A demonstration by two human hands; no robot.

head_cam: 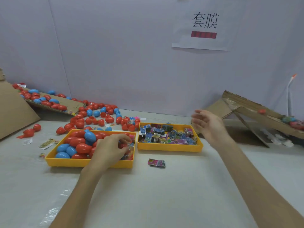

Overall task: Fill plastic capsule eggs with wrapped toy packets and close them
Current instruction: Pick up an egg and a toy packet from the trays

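Two yellow trays sit side by side on the grey table. The left tray (54, 159) holds red and blue capsule eggs (82, 146). The right tray (169, 148) holds several wrapped toy packets (166, 134). My left hand (110, 148) reaches into the right end of the left tray, its fingers curled among the eggs and small clear-wrapped items; what it grips is hidden. My right hand (207, 125) hovers in the air to the right of the packet tray, blurred, fingers spread and holding nothing. One pink packet (156, 162) lies loose on the table in front of the trays.
Many loose red and blue eggs (95, 116) lie behind the left tray and on a cardboard sheet (54, 102) at the back left. A cardboard ramp (256, 112) with a red egg (261, 111) on it stands at the right. A white wall closes the back.
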